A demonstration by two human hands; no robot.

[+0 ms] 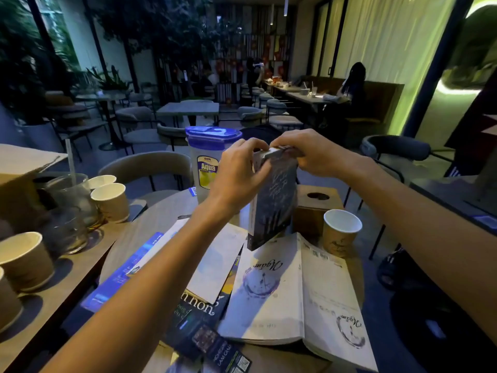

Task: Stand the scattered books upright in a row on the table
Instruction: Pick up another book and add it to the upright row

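A dark-covered book (271, 203) stands nearly upright in the middle of the round table (150, 219), its lower corner resting on the pile. My left hand (236, 170) grips its upper left edge and my right hand (309, 152) pinches its top edge. Below it lie scattered books: a white book (269, 286) spread open face down, a pale one (217, 262) under my left forearm, a blue one (121, 275) at the left, and a dark one (199, 327) at the front.
Behind the books stand a blue-lidded plastic jug (207, 162), a wooden tissue box (314, 208) and a paper cup (340, 232). On the left side table sit several paper cups (110, 200) and glassware (72, 200). Chairs ring the table; a seated person is far right.
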